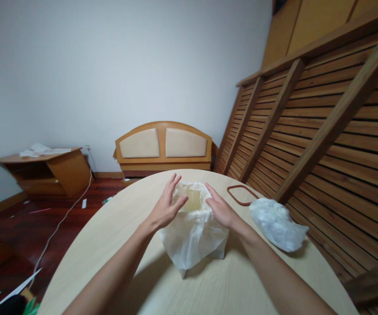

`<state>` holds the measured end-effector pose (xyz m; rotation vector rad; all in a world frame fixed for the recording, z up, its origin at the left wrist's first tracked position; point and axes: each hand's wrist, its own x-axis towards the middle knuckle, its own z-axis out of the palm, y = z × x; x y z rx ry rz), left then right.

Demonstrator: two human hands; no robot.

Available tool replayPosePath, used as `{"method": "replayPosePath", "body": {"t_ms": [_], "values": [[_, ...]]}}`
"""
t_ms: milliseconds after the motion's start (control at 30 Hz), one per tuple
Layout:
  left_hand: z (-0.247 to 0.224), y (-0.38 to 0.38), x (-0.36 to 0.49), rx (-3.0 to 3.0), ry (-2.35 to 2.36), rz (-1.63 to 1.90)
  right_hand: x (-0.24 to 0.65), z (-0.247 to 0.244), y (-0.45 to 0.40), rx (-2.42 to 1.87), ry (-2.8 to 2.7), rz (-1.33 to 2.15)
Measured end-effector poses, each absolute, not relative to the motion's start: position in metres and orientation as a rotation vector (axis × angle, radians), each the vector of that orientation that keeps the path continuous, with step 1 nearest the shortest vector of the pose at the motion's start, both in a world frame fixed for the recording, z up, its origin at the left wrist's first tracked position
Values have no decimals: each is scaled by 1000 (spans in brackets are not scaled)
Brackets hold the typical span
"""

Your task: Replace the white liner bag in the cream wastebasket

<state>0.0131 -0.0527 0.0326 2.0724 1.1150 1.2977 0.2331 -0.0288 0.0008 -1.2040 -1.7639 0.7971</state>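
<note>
A thin white plastic bag (195, 238) is draped over an upright container whose pale yellowish inside (194, 200) shows through the opening. The bag's lower part hangs loosely around the outside, with corners reaching the tabletop. My left hand (169, 203) is at the left side of the rim, fingers stretched out and thumb over the opening. At the right side of the rim, my right hand (221, 206) lies against the bag with fingers extended. Neither hand visibly grips the plastic. To the right on the table lie a brown rounded-square ring (238, 202) and a bundle of white plastic bags (277, 224).
The round pale table (110, 245) carries all this. A wooden slatted frame (294, 144) leans close on the right. Behind the table stands a headboard (163, 148). At left are a low wooden cabinet (67, 173), a white cable (61, 221) and scattered papers on the floor.
</note>
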Motion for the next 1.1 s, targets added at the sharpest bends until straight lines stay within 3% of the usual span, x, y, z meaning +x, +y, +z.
{"method": "replayPosePath", "body": {"t_ms": [400,833,1100], "values": [[15,-39,22,1584,1245,1307,235,9,-38,-1239,-1881,720],[24,-65,39,1794,1025,1150,253,46,-66,-1284,-2089,173],[26,-77,43,1937,912,1067,250,77,-83,-1465,-2151,72]]}}
